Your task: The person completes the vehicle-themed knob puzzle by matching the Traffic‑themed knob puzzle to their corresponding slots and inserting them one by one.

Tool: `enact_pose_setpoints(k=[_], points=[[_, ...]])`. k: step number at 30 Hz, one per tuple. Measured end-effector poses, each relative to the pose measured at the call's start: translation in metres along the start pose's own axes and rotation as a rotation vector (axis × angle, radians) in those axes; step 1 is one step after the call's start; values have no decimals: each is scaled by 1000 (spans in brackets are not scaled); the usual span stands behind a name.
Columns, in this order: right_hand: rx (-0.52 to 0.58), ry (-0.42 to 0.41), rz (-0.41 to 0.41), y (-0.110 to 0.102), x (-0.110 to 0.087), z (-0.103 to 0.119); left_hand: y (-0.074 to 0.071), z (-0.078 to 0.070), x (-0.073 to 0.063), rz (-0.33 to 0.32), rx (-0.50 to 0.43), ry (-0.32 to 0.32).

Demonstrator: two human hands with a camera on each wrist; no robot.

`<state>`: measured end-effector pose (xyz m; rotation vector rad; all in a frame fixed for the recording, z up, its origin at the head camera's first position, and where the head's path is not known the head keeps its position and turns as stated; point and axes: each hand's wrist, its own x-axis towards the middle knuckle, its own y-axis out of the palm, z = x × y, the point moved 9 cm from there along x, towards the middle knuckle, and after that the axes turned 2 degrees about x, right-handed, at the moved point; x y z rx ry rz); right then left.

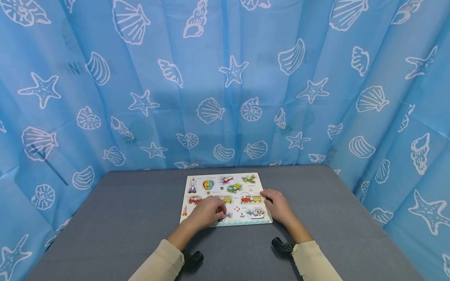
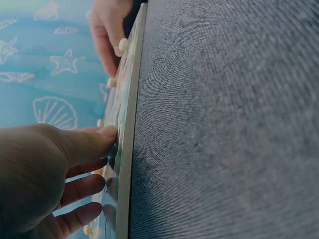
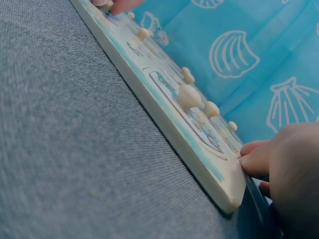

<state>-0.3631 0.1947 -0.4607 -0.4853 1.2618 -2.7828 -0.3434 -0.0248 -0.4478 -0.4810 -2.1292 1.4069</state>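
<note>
A wooden knob puzzle board point(image 1: 214, 223) lies flat on the table, with vehicle pieces and round knobs on top. Near its front edge, my left hand point(image 1: 208, 212) pinches a small puzzle piece point(image 1: 229, 215) between thumb and forefinger. In the left wrist view, that thumb point(image 2: 102, 139) is close to the board's surface and the other fingers are loosely bent; the hand hides most of the piece. My right hand point(image 1: 278, 205) holds the board's right edge. The right wrist view shows its fingertips point(image 3: 254, 162) against that edge, beside the ship piece point(image 3: 164, 84).
The grey table point(image 1: 140, 218) extends around the board. A blue curtain point(image 1: 232, 128) with white shells and starfish hangs behind it. On the board are a train piece point(image 1: 250, 199), a balloon piece point(image 1: 208, 185) and a red car piece point(image 1: 195, 200). Each wrist wears a black strap point(image 1: 283, 246).
</note>
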Motion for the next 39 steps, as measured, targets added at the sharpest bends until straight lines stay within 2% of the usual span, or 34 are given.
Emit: enact_pose_setpoints(k=[7,12,17,25,28,33,39], points=[[0,-7,8,-1,0,0,2,-1,1,2,-20,-5],[-14,-14,8,-1,1,1,-2,3,-1,-2,-61,-12],[-14,-12,11,-1,0,-1,-14,17,-8,-40,-130,-69],[-15,-23,-14,-3,-6,1,-37,46,-23,-123,-172,-147],[-23,-37,-20,-4,-8,3,-45,53,-32,-171,-143,-165],[-21,-58,11,-5,-10,5,-58,61,-49,-239,0,-177],[-28,-98,54,-9,-20,4,-76,77,-70,-291,119,-168]])
